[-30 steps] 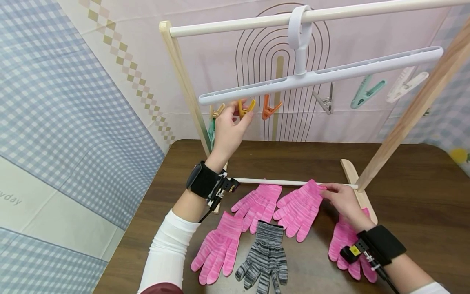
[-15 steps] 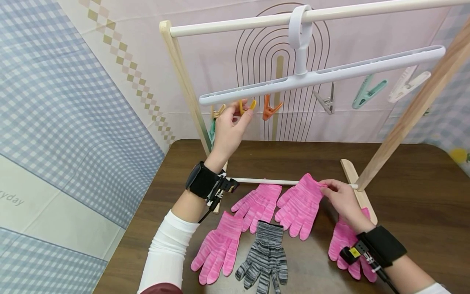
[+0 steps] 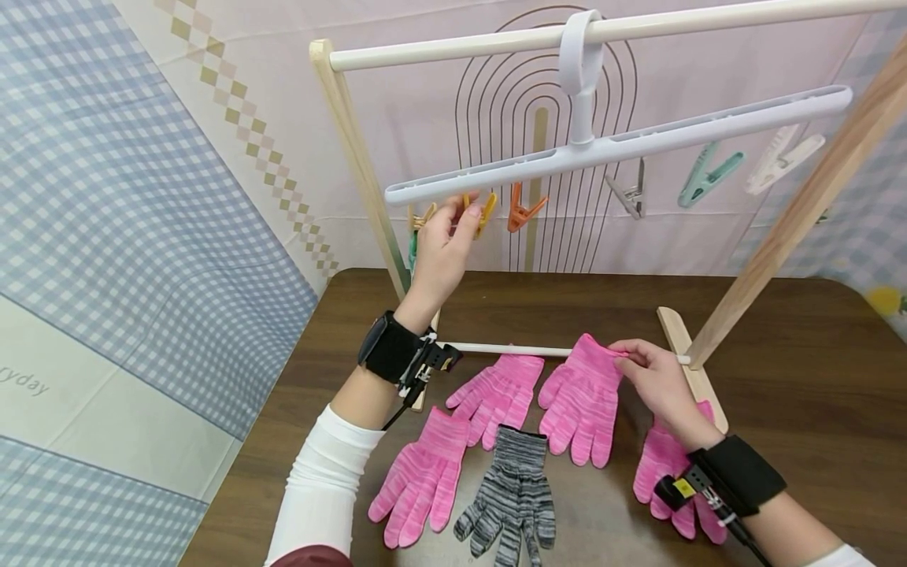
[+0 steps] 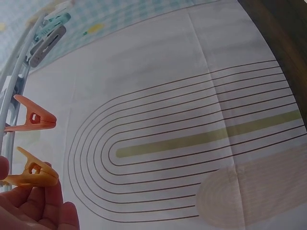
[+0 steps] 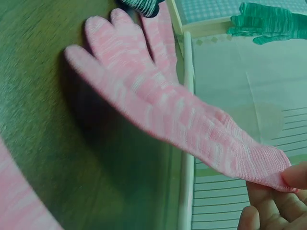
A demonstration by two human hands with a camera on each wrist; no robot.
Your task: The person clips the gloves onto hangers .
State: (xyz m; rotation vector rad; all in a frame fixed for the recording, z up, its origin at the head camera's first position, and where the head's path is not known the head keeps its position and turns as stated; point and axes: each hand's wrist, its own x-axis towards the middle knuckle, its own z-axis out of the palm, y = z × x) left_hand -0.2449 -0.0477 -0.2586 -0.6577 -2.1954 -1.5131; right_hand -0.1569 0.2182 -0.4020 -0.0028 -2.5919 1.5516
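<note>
Swung straighter since a second ago, a pink knit glove slants down toward the dark wooden surface, its cuff pinched at one corner by the right hand. Higher up, the left hand pinches a yellow clothespin below a white hanger, beside an orange clothespin. A gray striped glove and three more pink gloves lie below.

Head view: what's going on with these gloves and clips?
A person's left hand pinches the yellow clip under the white hanger; the right hand holds a pink glove by its cuff, lower down and unclipped. Three other pink gloves and a gray striped glove lie on the table.
</note>
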